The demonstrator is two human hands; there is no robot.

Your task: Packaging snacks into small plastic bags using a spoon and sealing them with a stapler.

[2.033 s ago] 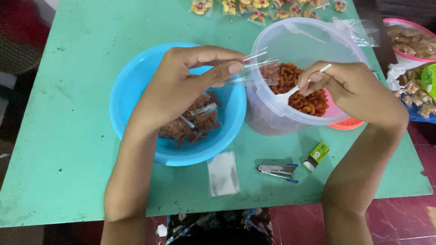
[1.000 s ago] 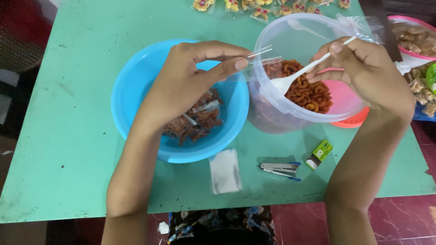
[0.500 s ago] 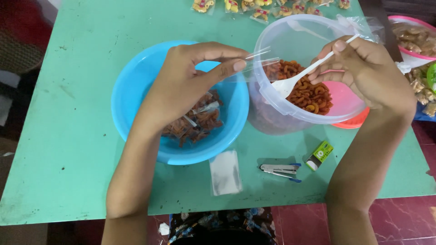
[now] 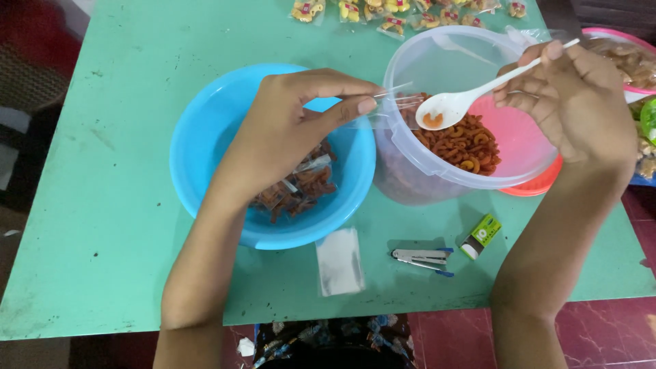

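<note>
My left hand (image 4: 287, 130) pinches a small clear plastic bag (image 4: 398, 104) open at the rim of a tilted clear plastic tub (image 4: 417, 164) that holds orange-red curled snacks (image 4: 463, 145). With my right hand (image 4: 577, 96) I hold a white plastic spoon (image 4: 454, 104) lifted above the snacks, one orange piece lying in its bowl, its tip close to the bag's mouth. Under my left wrist stands a blue bowl (image 4: 205, 143) with several filled snack packets (image 4: 301, 184).
On the green table (image 4: 102, 205) lie a stack of empty clear bags (image 4: 339, 261), a stapler (image 4: 421, 258) and a small green staple box (image 4: 478, 236). Yellow snack packets (image 4: 383, 12) line the far edge. A pink bowl (image 4: 625, 65) of snacks sits far right.
My right hand lifted the spoon out of the snacks and raised it, now carrying one piece near the bag's mouth. The left hand stayed holding the bag at the tub's rim.
</note>
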